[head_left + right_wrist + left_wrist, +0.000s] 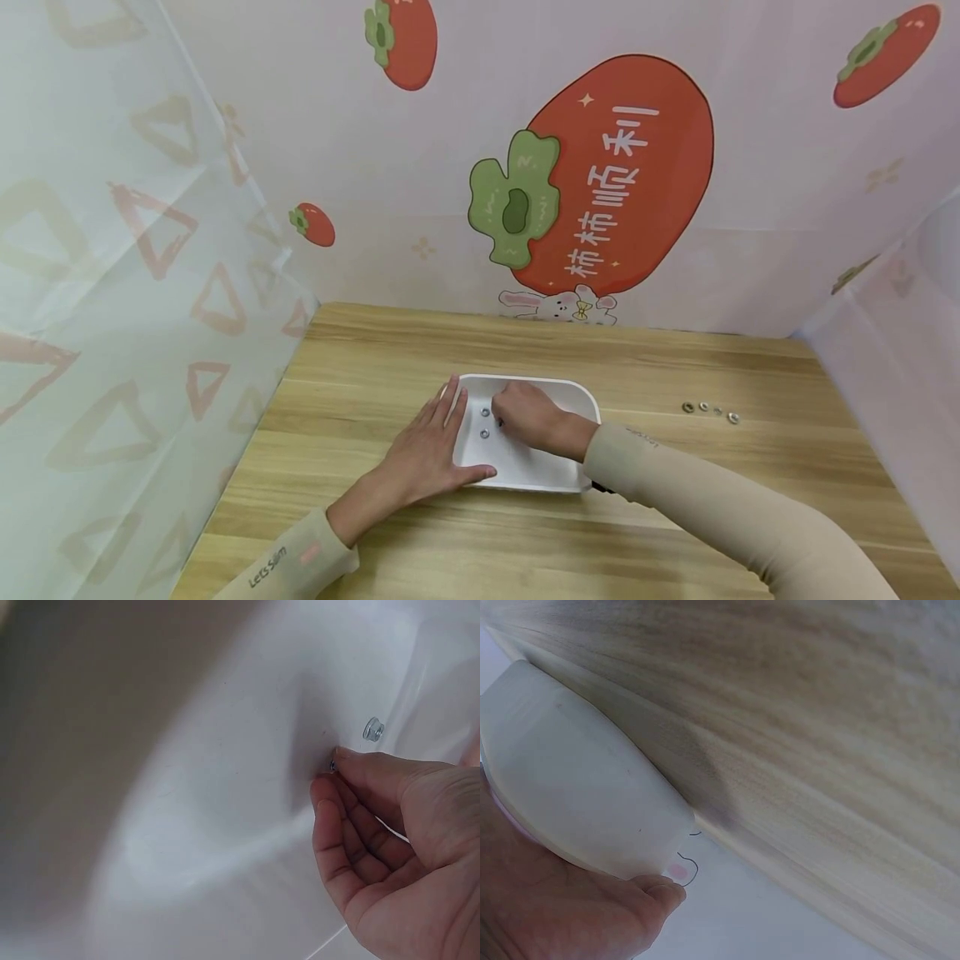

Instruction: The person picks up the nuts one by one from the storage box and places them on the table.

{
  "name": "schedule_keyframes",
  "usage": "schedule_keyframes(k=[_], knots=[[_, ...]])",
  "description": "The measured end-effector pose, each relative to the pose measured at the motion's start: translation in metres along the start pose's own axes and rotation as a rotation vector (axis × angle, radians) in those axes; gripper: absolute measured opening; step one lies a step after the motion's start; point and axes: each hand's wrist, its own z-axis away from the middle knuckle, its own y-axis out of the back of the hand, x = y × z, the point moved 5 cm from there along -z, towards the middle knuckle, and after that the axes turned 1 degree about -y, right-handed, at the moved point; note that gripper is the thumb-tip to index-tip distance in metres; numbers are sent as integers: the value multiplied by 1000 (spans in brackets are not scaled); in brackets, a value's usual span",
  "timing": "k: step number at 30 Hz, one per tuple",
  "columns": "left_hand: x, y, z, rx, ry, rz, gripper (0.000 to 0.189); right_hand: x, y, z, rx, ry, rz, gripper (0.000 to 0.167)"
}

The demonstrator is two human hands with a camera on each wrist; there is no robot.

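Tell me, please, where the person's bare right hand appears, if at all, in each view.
Head: below and right of centre, the bare right hand inside the white, round-cornered tray.
Left wrist: not in it.
Right wrist: lower right, pinching a small, mostly hidden metallic piece.
Shared landmark: the tray, visible in all three views.

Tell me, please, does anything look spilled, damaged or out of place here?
Nothing clearly stands out. The left hand touches the white tray; two metal nuts lie inside, and four small metal pieces form a loose row on the table.
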Motion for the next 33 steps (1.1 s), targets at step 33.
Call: schedule_keyframes(k=[33], knots=[[-1,0,-1,8,6,9,126,5,11,11,-9,-64,-77,22]])
